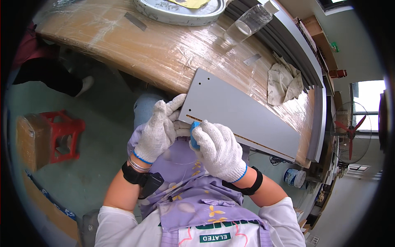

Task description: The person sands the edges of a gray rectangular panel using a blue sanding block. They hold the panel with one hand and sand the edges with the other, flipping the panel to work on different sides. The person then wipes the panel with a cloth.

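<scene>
A long grey panel [242, 111] lies across the near edge of the wrapped table, with several small holes at its left end and a narrow brown slot along its near side. My left hand [155, 133], in a white knit glove, grips the panel's left end, fingers about the corner. In my right hand [218, 148], gloved alike, is a small blue piece [194, 136], pinched close to the slot's left end. Fingers cover much of this piece, and I cannot make out its exact kind.
On the plastic-wrapped table [164, 53] are a clear bottle [249, 24], a crumpled cloth [284, 81], a metal scraper blade [252, 59] and a round tub lid [181, 14]. Grey strips [296, 53] line the far side. A red stool [66, 136] stands left; another person's leg [53, 78] shows beyond.
</scene>
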The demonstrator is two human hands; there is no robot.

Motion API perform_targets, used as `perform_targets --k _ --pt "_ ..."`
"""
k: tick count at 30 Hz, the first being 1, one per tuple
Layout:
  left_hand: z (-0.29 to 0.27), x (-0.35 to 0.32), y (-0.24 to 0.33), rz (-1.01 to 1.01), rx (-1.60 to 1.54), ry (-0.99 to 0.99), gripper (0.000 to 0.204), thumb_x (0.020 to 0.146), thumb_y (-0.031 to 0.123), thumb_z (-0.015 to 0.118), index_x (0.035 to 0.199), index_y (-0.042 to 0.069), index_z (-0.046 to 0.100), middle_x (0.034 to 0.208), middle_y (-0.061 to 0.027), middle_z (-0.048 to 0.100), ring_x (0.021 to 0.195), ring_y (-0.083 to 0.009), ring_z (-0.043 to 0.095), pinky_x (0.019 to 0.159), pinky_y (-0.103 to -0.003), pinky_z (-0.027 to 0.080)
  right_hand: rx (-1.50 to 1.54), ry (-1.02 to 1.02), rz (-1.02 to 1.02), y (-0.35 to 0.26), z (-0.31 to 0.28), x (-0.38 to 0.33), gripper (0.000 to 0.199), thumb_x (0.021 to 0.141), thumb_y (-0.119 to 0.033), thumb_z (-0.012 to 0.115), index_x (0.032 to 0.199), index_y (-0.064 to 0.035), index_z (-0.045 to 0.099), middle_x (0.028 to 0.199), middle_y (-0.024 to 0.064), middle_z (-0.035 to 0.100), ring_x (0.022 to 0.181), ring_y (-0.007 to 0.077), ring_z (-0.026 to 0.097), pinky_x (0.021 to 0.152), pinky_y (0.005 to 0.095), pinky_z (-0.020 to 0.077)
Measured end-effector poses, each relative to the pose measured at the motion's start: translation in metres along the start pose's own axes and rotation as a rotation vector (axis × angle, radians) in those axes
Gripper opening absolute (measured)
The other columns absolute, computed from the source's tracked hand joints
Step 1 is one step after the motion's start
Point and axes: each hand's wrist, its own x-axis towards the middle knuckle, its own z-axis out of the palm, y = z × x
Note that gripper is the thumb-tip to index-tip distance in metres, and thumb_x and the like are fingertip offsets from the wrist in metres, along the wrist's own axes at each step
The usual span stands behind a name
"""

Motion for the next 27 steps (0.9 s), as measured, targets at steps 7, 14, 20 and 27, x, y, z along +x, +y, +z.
perform_targets --k 7,14,20,27 --pt "-0.005 -0.001 0.001 0.011 -0.003 -0.073 0.075 0.102 0.056 0.023 0.148 -0.003 0.026 0.142 -0.0238 0.044 0.126 -0.0341 0.051 0.104 -0.048 0.044 -0.013 -0.004 0.082 0.003 -0.008 -0.015 0.057 0.065 -0.009 0.079 0.117 -0.0053 0.056 0.112 0.0174 0.06 0.095 0.0353 0.061 0.083 0.0438 0.0494" --pt "-0.007 0.0 -0.002 0.032 -0.106 -0.092 0.077 0.101 0.058 0.026 0.148 -0.002 0.029 0.147 -0.02 0.041 0.132 -0.0305 0.045 0.113 -0.041 0.033 -0.037 -0.02 -0.03 -0.013 0.011 0.029 0.059 0.066 -0.011 0.077 0.121 -0.0037 0.055 0.114 0.018 0.059 0.099 0.0342 0.06 0.085 0.0431 0.049" --pt "-0.016 0.001 -0.004 0.012 -0.073 -0.138 0.081 0.099 0.063 0.027 0.148 -0.002 0.029 0.143 -0.0225 0.044 0.131 -0.0316 0.045 0.112 -0.042 0.034 -0.051 -0.043 0.066 -0.01 0.001 0.012 0.059 0.067 -0.013 0.079 0.121 -0.0053 0.055 0.113 0.017 0.059 0.098 0.0348 0.06 0.085 0.0435 0.0487" --pt "-0.017 0.001 -0.006 0.016 -0.069 -0.094 0.085 0.097 0.065 0.028 0.148 -0.002 0.028 0.143 -0.0232 0.044 0.13 -0.0318 0.046 0.112 -0.04 0.035 -0.003 -0.03 0.066 -0.017 0.003 0.029 0.056 0.067 -0.009 0.081 0.116 -0.0052 0.054 0.109 0.0178 0.06 0.095 0.0382 0.061 0.082 0.0448 0.0501"
